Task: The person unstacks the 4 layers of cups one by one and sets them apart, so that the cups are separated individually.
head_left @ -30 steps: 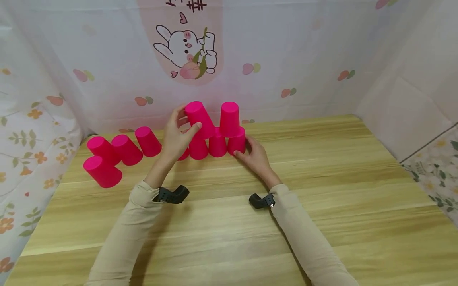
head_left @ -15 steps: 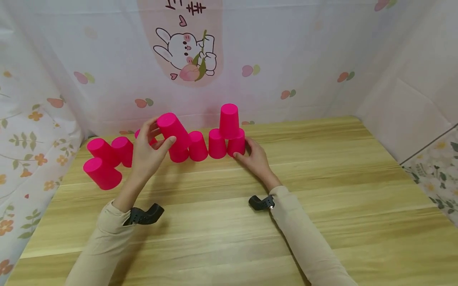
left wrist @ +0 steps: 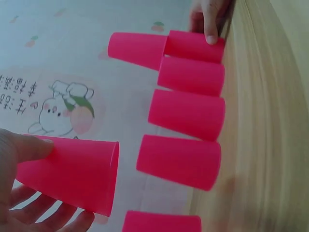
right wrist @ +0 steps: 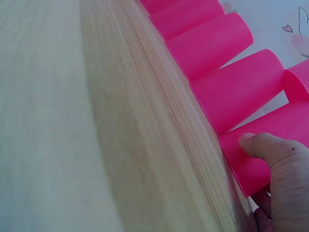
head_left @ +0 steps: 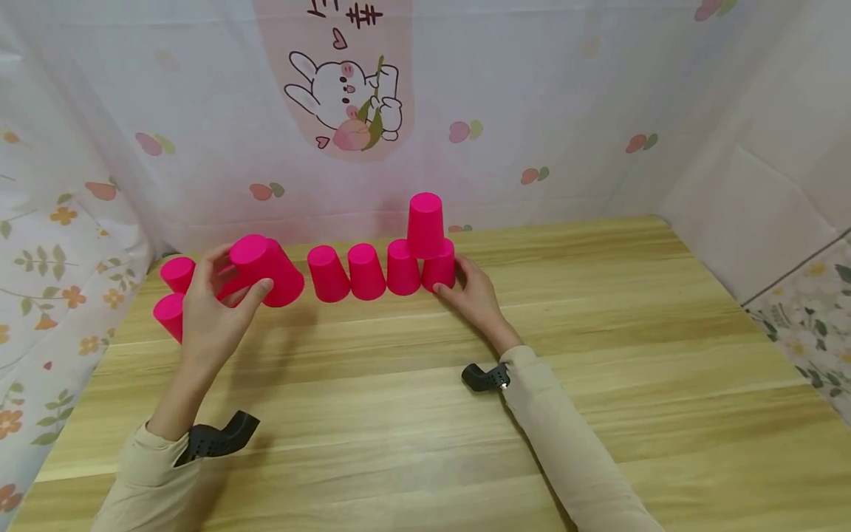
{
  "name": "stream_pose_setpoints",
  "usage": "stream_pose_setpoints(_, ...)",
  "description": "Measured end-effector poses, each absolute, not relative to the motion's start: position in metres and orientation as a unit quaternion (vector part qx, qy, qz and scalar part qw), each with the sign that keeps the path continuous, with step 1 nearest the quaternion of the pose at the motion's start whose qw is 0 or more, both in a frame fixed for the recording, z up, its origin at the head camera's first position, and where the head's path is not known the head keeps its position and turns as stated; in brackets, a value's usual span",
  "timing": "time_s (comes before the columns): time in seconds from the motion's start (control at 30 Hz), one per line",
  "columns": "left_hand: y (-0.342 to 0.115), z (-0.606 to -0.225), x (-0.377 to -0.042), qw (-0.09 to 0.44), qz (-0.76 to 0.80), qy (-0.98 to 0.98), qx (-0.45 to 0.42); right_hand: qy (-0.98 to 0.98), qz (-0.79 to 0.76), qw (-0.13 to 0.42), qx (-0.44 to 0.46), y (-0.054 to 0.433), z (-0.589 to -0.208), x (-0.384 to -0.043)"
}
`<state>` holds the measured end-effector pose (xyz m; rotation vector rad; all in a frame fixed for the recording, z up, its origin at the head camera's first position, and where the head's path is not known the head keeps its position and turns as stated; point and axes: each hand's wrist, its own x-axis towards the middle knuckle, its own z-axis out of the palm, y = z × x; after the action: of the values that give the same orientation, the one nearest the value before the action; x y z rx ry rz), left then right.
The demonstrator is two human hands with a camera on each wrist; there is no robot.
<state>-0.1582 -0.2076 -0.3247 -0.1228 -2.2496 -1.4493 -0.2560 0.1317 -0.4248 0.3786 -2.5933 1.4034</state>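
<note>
My left hand [head_left: 216,318] grips a pink plastic cup [head_left: 250,251], mouth downward and tilted, raised at the left. In the left wrist view, thumb and fingers lie on opposite sides of this cup [left wrist: 72,174]. To its right, several upside-down pink cups form a row. My right hand [head_left: 475,295] holds the rightmost cup [head_left: 440,272] of that row low down, thumb at the front. One upside-down cup [head_left: 425,225] stands on top, bridging this cup and its neighbour [head_left: 402,270]. The row's left-end cup [head_left: 329,275] stands slightly apart from the left hand.
More upside-down pink cups, including a back one [head_left: 176,273] and a front one [head_left: 169,314], stand at the far left, partly hidden by the left hand. A patterned cloth [head_left: 505,89] rises behind the wooden table [head_left: 399,414].
My left hand has carried its cup leftward and lower, away from the row and over toward the cups at the left. The right hand and the top cup have stayed put.
</note>
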Motion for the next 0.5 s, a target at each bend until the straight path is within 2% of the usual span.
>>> stream_pose_setpoints(0.5,-0.227,-0.349,-0.148,0.195,-0.45,-0.871,-0.009,-0.872,0.469,0.076,0.119,0.131,-0.423,-0.255)
